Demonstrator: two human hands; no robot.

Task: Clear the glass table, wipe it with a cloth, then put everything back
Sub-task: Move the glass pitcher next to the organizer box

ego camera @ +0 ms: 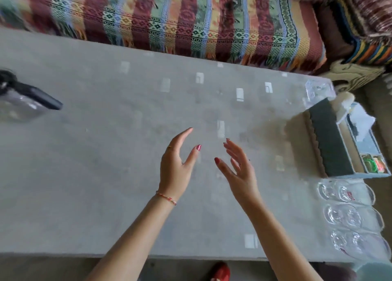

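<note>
Fingers spread and slack on both hands, holding nothing above the middle of the glass table (pixel 106 174).

We see our left hand (pixel 177 166) and right hand (pixel 237 172) hovering palm to palm, near each other but apart, over a bare stretch of the tabletop. At the table's right end stands an open box (pixel 347 140) with compartments and something white inside, a clear glass piece (pixel 318 90) behind it and a row of clear glasses (pixel 350 217) along the edge in front of it. At the left end sits a clear jug with a dark handle (pixel 27 98), blurred. Beyond the far edge runs a sofa under a striped woven throw (pixel 169 22). A red shoe (pixel 220 272) shows below the near edge.
</note>
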